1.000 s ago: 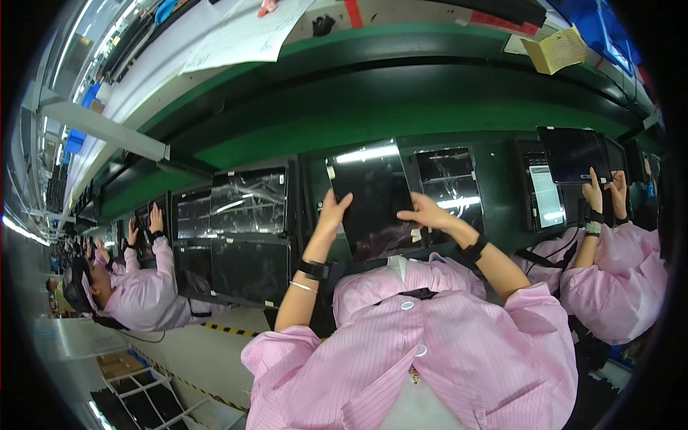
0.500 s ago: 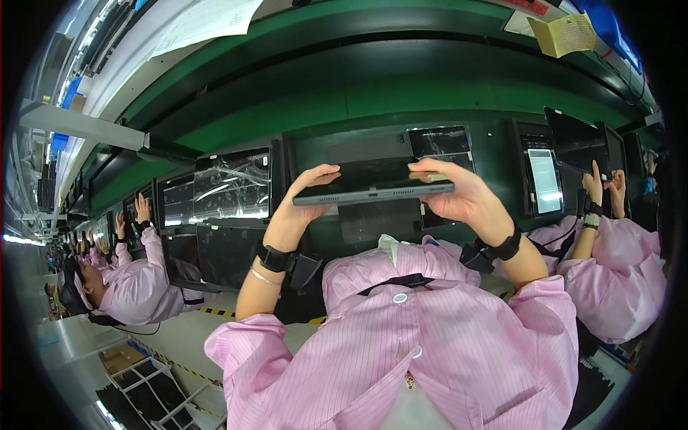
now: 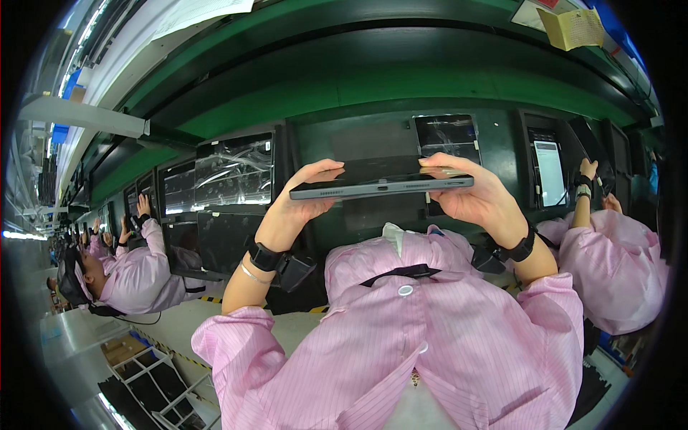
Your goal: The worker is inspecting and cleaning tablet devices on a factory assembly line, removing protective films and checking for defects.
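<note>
A dark tablet (image 3: 382, 188) is held up above the bench, seen edge-on, with a port and small speaker holes along its grey side. My left hand (image 3: 304, 192) grips its left end, thumb on top and fingers underneath. At the other end my right hand (image 3: 469, 193) holds it the same way, thumb over the upper face. Behind and below lie a tablet in clear film (image 3: 447, 137) and a dark flat panel on the green bench, partly hidden by the held tablet.
Trays at left hold several film-covered tablets (image 3: 233, 172). To the right, a tablet with a lit screen (image 3: 550, 173) lies in a tray, beside a co-worker's hands (image 3: 589, 169) on a dark panel. Another co-worker (image 3: 132, 276) sits at left. A metal arm (image 3: 82, 116) juts over the bench.
The tablet has turned slightly and come closer, showing more of its side edge; its right end has shifted right with my right hand. The co-worker's panel at right has tilted.
</note>
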Available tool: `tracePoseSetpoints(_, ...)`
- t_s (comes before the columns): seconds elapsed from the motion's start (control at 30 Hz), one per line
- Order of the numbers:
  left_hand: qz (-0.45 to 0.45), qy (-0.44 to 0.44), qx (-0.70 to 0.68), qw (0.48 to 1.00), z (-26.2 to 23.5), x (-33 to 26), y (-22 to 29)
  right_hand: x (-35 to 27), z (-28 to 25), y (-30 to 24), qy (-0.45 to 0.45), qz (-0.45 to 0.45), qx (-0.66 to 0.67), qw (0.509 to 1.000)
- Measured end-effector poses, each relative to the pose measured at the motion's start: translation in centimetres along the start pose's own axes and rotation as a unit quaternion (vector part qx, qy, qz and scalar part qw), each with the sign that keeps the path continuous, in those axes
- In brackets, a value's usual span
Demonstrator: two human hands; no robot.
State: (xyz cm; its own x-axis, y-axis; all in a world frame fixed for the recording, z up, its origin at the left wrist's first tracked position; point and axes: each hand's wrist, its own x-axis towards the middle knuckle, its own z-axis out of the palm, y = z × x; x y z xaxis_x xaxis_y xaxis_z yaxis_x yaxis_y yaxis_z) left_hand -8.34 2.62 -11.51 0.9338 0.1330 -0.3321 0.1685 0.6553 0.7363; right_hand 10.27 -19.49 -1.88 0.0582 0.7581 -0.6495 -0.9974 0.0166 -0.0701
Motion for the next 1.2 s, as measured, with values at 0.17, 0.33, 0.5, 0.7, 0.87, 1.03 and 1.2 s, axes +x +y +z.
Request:
tracePoseSetpoints(0.17,0.149,0.027,0.421,0.894,5.8,-2.2,2.4,-0.1,-1.2,-0.1,0.01,-0.043,-0.031,0.999)
tracePoseSetpoints(0.33,0.141,0.041,0.292,0.945,4.4,0.2,0.9,-0.5,-1.1,-0.4,0.127,-0.094,-0.33,0.931)
tracePoseSetpoints(0.5,-0.061,0.166,0.275,0.945,-2.0,6.2,-4.3,11.2,-14.0,-2.1,0.075,-0.124,-0.652,0.744)
tracePoseSetpoints(0.7,0.046,0.257,0.519,0.814,-6.7,9.5,-12.3,14.3,-18.7,0.1,0.131,-0.237,-0.8,0.536)
tracePoseSetpoints(0.87,0.158,0.301,0.52,0.784,-2.9,6.3,-9.0,12.8,-17.6,-0.2,0.201,-0.387,-0.714,0.547)
tracePoseSetpoints(1.03,0.215,-0.101,0.364,0.9,11.1,-2.0,3.1,11.4,-16.4,-0.6,0.205,-0.434,-0.773,0.416)
tracePoseSetpoints(1.2,0.471,-0.295,0.124,0.822,17.4,-6.5,5.6,19.8,-9.5,6.4,-0.066,-0.44,-0.847,0.291)
